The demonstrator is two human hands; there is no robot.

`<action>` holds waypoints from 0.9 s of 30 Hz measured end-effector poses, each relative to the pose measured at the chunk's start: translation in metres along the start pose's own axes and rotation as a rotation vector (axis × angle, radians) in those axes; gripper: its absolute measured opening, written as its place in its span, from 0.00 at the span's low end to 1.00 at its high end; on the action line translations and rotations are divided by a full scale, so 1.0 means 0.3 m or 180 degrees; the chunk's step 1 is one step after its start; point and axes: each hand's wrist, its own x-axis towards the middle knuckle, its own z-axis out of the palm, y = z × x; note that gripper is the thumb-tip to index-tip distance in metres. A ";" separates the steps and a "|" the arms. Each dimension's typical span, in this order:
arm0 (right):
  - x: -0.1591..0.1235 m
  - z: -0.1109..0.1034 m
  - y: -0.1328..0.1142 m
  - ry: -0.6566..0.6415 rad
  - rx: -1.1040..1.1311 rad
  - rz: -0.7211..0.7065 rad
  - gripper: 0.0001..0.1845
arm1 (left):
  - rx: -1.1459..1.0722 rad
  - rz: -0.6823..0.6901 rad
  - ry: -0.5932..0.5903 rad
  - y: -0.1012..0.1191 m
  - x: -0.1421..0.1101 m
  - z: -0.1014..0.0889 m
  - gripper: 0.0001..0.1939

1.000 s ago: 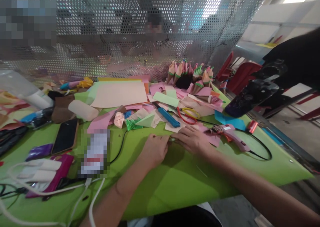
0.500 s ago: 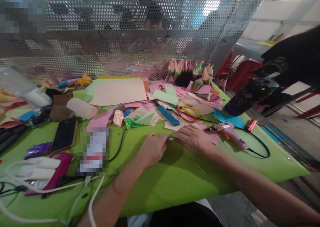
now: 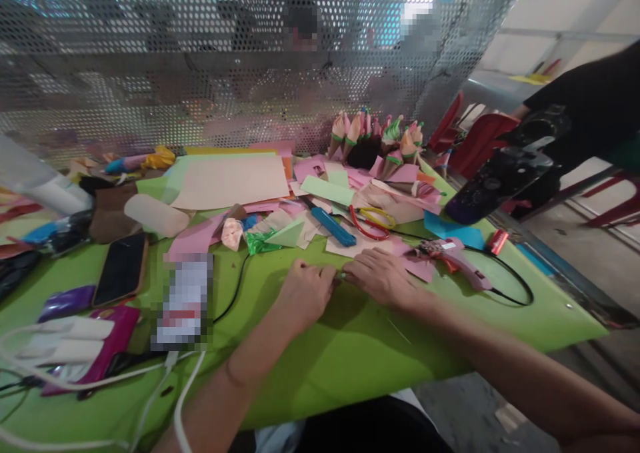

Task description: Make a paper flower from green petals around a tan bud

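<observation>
My left hand (image 3: 306,292) and my right hand (image 3: 383,278) rest close together on the green table (image 3: 350,360), fingertips meeting at a tiny pale green piece (image 3: 341,276). Both hands are closed in a pinch around it; the piece is too small to name. Just beyond them lie paper scraps (image 3: 300,230), a blue utility knife (image 3: 334,226) and red-and-yellow scissors (image 3: 373,220). A pink glue gun (image 3: 457,258) with a black cord lies right of my right hand.
A phone (image 3: 120,268), a purple pouch (image 3: 107,353) and white cables (image 3: 165,386) lie at the left. Paper cones (image 3: 380,140) stand at the back before a perforated metal screen (image 3: 225,60). A person in black (image 3: 590,106) stands at the right, beside a black device (image 3: 505,173).
Both hands stay pinched together at the same spot. The view has shifted slightly, so everything sits a little lower left in frame.
</observation>
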 end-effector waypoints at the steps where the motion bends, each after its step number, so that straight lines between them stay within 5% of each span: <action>1: -0.001 0.009 0.000 0.0017 0.0070 0.0068 0.17 | 0.0019 0.0039 0.0086 -0.002 0.000 0.007 0.08; 16: 0.009 -0.040 -0.016 -0.0281 0.1113 0.0902 0.15 | 0.0290 0.0275 0.0973 -0.024 -0.011 0.009 0.10; 27: 0.005 -0.035 0.020 0.0077 0.0631 0.0343 0.14 | -0.1064 -0.0437 0.0576 -0.059 -0.021 -0.052 0.12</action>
